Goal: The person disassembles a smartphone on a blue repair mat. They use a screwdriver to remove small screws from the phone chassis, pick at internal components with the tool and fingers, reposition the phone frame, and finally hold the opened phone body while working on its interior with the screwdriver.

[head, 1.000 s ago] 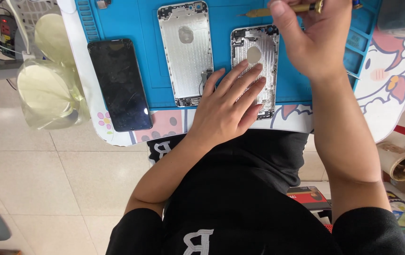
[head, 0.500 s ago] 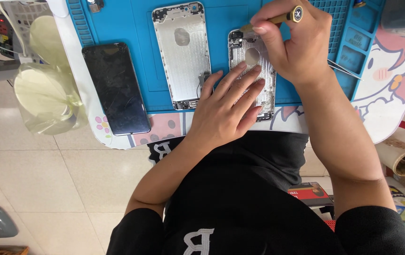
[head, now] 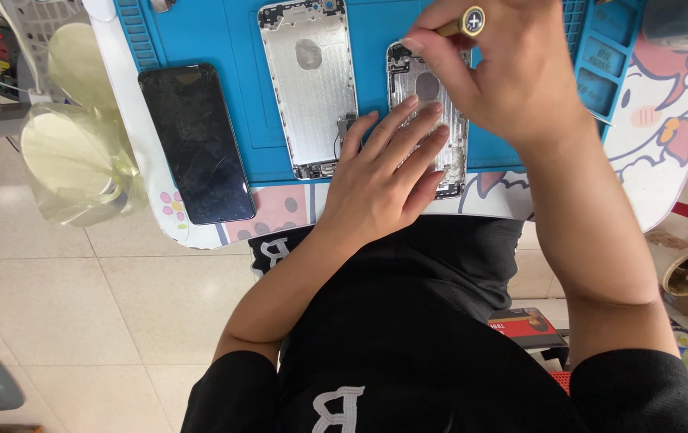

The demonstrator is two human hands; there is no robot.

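Head view: your right hand point(head: 512, 72) has dropped, pinching a screwdriver point(head: 462, 24) at 12 o'clock over the right shell point(head: 428, 88); your left hand point(head: 384, 168) (fingers spread) still pins it flat.

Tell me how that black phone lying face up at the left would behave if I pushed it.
The black phone looks flat and stiff, so it would probably slide, not roll. Its glass seems scratched, likely fragile. It overhangs the blue mat's edge, so it might rock.

Silver phone housing point(head: 440, 120) flat on blue mat, inside up; gold-capped screwdriver point(head: 462, 24) above.
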